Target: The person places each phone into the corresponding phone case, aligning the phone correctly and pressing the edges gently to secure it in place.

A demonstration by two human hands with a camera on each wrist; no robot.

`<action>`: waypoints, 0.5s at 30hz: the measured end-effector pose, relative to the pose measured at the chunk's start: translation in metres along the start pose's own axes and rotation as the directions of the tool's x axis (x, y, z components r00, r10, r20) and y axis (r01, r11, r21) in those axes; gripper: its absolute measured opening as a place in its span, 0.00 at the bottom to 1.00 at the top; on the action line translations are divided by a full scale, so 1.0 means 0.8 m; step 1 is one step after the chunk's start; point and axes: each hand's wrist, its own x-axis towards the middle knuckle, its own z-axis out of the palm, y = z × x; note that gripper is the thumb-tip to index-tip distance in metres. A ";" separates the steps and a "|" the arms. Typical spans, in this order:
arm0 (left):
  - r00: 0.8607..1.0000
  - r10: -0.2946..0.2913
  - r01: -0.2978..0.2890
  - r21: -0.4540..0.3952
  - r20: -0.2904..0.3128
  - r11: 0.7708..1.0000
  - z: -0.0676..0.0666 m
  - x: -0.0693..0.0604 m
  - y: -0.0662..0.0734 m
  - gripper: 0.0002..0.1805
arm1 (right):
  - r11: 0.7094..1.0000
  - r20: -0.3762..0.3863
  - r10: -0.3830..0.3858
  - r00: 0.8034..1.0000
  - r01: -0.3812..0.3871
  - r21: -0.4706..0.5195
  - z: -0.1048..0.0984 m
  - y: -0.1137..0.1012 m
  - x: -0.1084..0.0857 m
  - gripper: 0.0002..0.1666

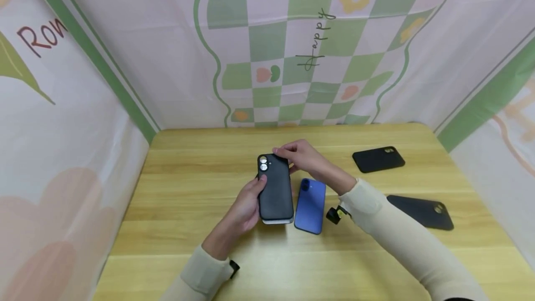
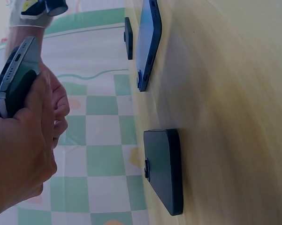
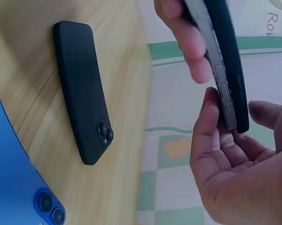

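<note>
My left hand (image 1: 246, 203) grips a smartphone (image 2: 19, 70) together with a black phone case (image 1: 277, 192) lying over its back. Silver-grey frame shows along the phone's bottom end, and in the right wrist view its side buttons stand beside the case, so the case does not cover that edge. At the top corner my right hand (image 1: 304, 156) pinches the pair, fingers on the phone's side and thumb by the case. A blue phone (image 1: 310, 206) lies on the table just right of them. Another black-backed phone (image 3: 80, 89) lies beyond the blue one, hidden in the head view.
Two black phone cases, one farther back (image 1: 378, 159) and one nearer (image 1: 422, 212), lie on the right of the wooden table (image 1: 188, 171); the right forearm partly covers the nearer one. Printed fabric (image 1: 267, 36) hangs on the back and both sides.
</note>
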 end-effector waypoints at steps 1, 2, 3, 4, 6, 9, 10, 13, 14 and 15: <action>1.000 -0.001 0.001 0.006 -0.001 1.000 0.000 0.000 0.000 0.31 | 1.000 0.003 0.007 1.000 -0.007 0.001 0.000 -0.001 0.000 0.23; 1.000 -0.004 0.004 0.008 -0.001 1.000 0.001 0.001 -0.001 0.31 | 1.000 0.005 0.015 1.000 -0.015 0.001 -0.001 -0.001 0.000 0.23; 1.000 -0.008 0.008 0.008 0.003 1.000 0.001 0.001 -0.001 0.31 | 1.000 0.008 0.022 1.000 -0.022 0.001 -0.001 -0.001 0.000 0.22; 1.000 -0.011 0.011 0.014 0.011 1.000 0.001 0.000 -0.001 0.31 | 1.000 0.011 0.028 1.000 -0.028 0.000 -0.001 -0.001 0.001 0.22; 0.999 -0.018 0.017 0.028 0.030 0.999 0.001 -0.001 -0.001 0.30 | 0.999 0.020 0.039 0.999 -0.039 -0.007 -0.002 -0.002 0.001 0.22; 0.997 -0.040 0.037 0.039 0.068 0.999 0.001 -0.003 0.000 0.30 | 0.999 0.044 0.044 0.998 -0.043 -0.033 -0.002 -0.002 0.002 0.20; 0.996 -0.045 0.042 0.044 0.079 0.998 0.001 -0.003 -0.001 0.30 | 0.998 0.055 0.044 0.998 -0.042 -0.041 -0.002 -0.002 0.002 0.20; 0.993 -0.062 0.058 0.048 0.097 0.997 0.000 -0.004 -0.001 0.30 | 0.997 0.079 0.050 0.996 -0.046 -0.057 -0.003 -0.003 0.002 0.18; 0.993 -0.063 0.058 0.049 0.101 0.997 0.000 -0.004 -0.001 0.30 | 0.997 0.085 0.052 0.995 -0.047 -0.058 -0.003 -0.003 0.002 0.18; 0.993 -0.063 0.058 0.050 0.104 0.997 0.000 -0.004 -0.001 0.30 | 0.997 0.089 0.054 0.995 -0.049 -0.059 -0.003 -0.003 0.001 0.18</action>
